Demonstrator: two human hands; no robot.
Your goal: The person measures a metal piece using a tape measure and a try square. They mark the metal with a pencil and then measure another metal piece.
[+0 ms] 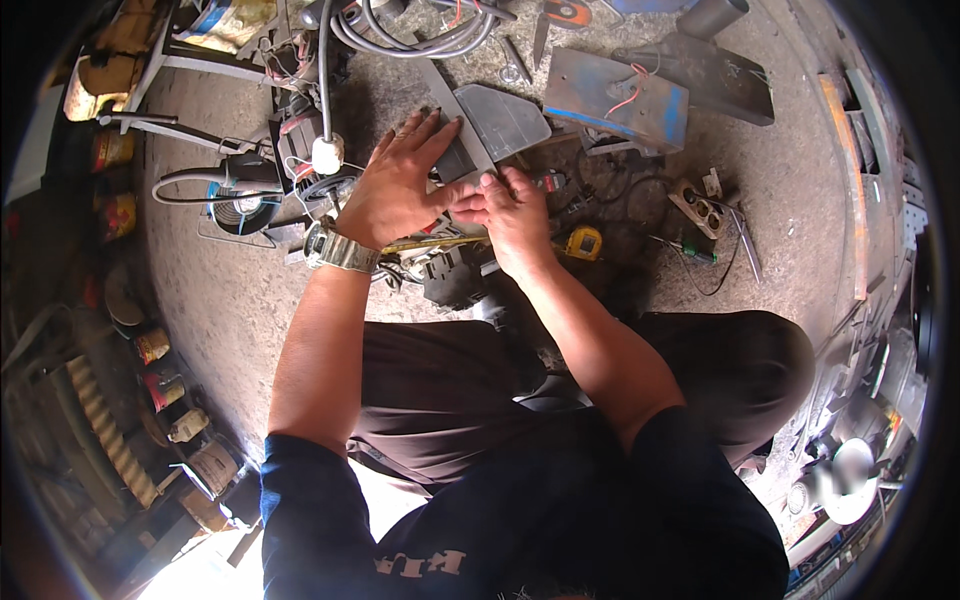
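My left hand [402, 190], with a watch [342, 248] on the wrist, lies with fingers spread over a dark metal plate [500, 120] and a flat grey metal bar [462, 118]. The bar lies slantwise across the plate. At the bar's near end is my right hand [514, 222], its fingers pinched together; whatever they hold is hidden. The fingertips of both hands nearly meet there. Just right of my right wrist sits a yellow tape measure [583, 243]. A yellow strip [435, 243], like a measuring blade, shows beneath my hands.
A blue-edged metal box [615, 98] stands beyond the plate at right. Further right are a power strip [697, 208] and a green-handled screwdriver [700, 255]. Grey cable [420, 45] coils at the far side. A round blue-rimmed object [240, 205] rests at left, near a metal frame [190, 135].
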